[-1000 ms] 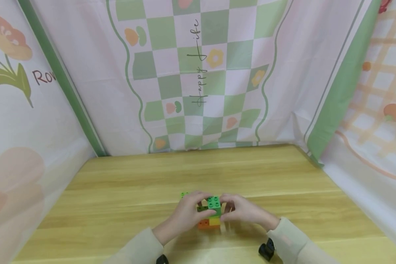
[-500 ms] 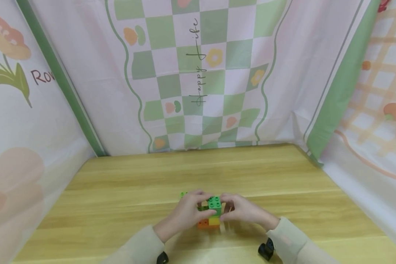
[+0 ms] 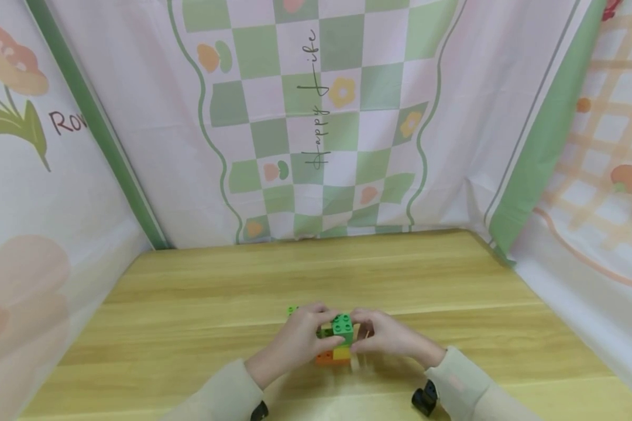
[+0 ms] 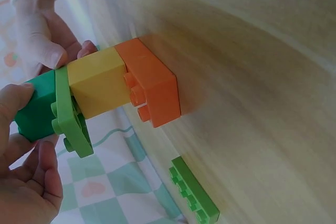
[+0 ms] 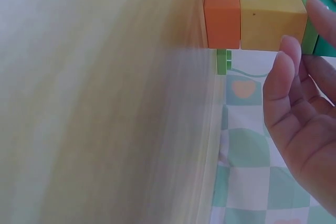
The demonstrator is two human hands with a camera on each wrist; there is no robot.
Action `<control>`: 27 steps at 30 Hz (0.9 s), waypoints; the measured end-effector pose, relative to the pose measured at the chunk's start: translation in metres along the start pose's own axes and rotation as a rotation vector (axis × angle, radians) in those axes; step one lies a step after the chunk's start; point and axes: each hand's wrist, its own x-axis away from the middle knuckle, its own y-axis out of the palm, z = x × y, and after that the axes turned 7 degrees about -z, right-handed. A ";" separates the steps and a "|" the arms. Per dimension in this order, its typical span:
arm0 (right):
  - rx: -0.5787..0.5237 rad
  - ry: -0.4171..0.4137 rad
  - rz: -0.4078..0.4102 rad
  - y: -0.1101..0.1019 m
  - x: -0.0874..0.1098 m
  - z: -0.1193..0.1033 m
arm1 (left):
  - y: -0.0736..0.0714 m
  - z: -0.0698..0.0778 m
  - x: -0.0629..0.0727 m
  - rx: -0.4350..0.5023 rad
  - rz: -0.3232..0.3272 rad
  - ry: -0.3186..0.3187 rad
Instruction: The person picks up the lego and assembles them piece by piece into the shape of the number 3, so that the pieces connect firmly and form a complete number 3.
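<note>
A stack of toy building bricks stands on the table in front of me. An orange brick point(image 4: 152, 80) forms its base, with a yellow brick point(image 4: 100, 85) on it. Over the yellow one sits a thin light green brick point(image 4: 67, 111), which juts out to the left. At the top is a darker green brick point(image 3: 342, 323). My left hand point(image 3: 301, 336) grips this top brick between thumb and fingers. On the stack's other side, my right hand point(image 3: 387, 334) pinches the light green and dark green bricks near their seam, its other fingers curled beside the yellow brick.
A loose light green brick point(image 4: 195, 190) lies on the wooden table point(image 3: 216, 286) beyond the stack, mostly hidden by my left hand in the head view. Printed cloth point(image 3: 305, 134) hangs behind the table and along both sides. A black wrist camera point(image 3: 424, 399) hangs under the right sleeve.
</note>
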 end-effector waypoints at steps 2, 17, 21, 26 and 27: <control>0.001 -0.001 0.000 0.000 0.000 0.000 | 0.000 0.000 0.000 -0.005 0.000 -0.003; 0.065 -0.028 0.026 0.001 0.001 -0.003 | 0.003 -0.002 0.001 0.094 0.005 -0.035; 0.076 -0.015 0.026 0.001 0.001 -0.003 | 0.005 -0.004 0.003 0.115 0.013 -0.033; 0.070 -0.014 0.028 0.001 0.001 -0.002 | 0.006 -0.008 0.004 0.169 0.028 -0.011; 0.070 -0.010 0.029 0.001 0.001 -0.002 | 0.006 -0.009 0.004 0.184 0.028 -0.009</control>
